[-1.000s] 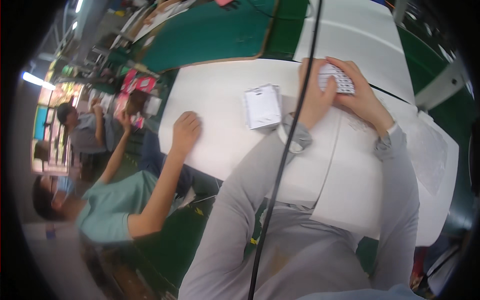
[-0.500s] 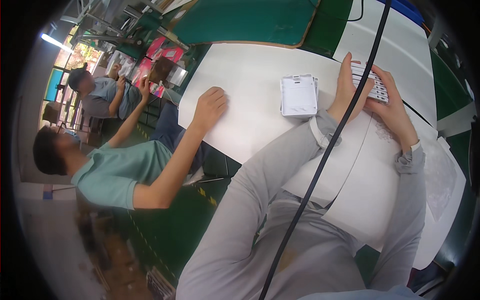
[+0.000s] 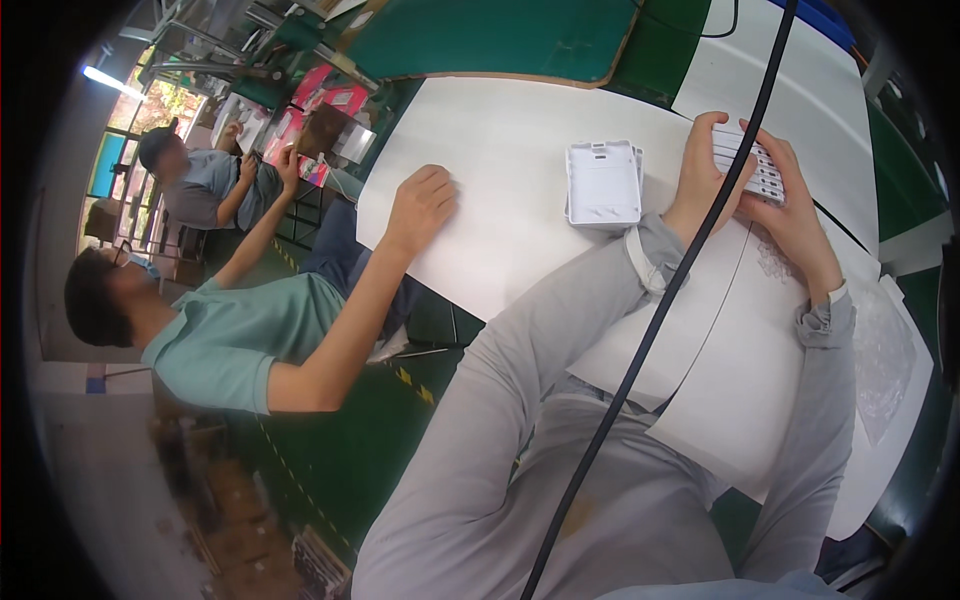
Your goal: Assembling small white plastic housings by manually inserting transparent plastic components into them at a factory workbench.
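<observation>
A row of thin white plastic pieces with small dark slots along their edges sits between my two hands at the right of the white work surface. My left hand is closed on its left side, the fingers bent. From the right and near side, my right hand wraps round the same row. A black cable crosses in front and hides part of the left hand and the pieces. Left of my hands lies a short stack of shallow white plastic housings, the top one with its hollow side up.
Small clear bits lie beside my right wrist, and a clear plastic bag is at the right edge. The black cable runs diagonally across the view. A co-worker's hand rests on the table's left part. A green board lies beyond.
The view has shifted slightly, so the housings and my hands appear a little farther right. My left fingers look more bent around the white pieces. Both hands keep their hold.
</observation>
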The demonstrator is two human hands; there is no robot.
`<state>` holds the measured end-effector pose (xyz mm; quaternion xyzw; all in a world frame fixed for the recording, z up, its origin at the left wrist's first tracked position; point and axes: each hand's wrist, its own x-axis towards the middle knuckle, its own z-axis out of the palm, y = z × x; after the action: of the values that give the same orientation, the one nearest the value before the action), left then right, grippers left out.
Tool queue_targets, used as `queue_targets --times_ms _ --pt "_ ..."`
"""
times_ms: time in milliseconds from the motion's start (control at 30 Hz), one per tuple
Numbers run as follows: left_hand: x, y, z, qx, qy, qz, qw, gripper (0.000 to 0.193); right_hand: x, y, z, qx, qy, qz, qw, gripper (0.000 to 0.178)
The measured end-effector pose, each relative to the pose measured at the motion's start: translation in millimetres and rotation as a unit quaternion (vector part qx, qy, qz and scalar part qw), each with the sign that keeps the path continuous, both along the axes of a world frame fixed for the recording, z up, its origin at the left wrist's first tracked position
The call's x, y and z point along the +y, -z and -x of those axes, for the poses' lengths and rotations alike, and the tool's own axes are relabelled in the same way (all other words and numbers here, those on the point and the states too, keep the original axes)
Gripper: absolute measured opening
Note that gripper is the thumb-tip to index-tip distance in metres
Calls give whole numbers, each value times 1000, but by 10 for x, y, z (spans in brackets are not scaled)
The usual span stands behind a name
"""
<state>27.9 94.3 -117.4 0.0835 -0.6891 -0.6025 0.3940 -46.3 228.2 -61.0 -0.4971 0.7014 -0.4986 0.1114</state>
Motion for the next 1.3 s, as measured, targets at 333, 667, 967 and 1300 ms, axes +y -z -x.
queue_targets --times_ms 333,667,967,1300 --pt "25 -72 -28 6 -8 1 1000 50 6 -19 -3 6 5 -7 1000 76" --pt "9 6 1 3 -3 -25 1000 48 6 -1 -14 8 -9 -9 1000 75" --pt "-5 24 14 -4 3 -20 1000 47 5 19 -13 9 -4 -3 1000 75" --pt "1 -6 -2 -5 -7 -2 1000 45 21 5 -15 4 -6 -2 1000 73"
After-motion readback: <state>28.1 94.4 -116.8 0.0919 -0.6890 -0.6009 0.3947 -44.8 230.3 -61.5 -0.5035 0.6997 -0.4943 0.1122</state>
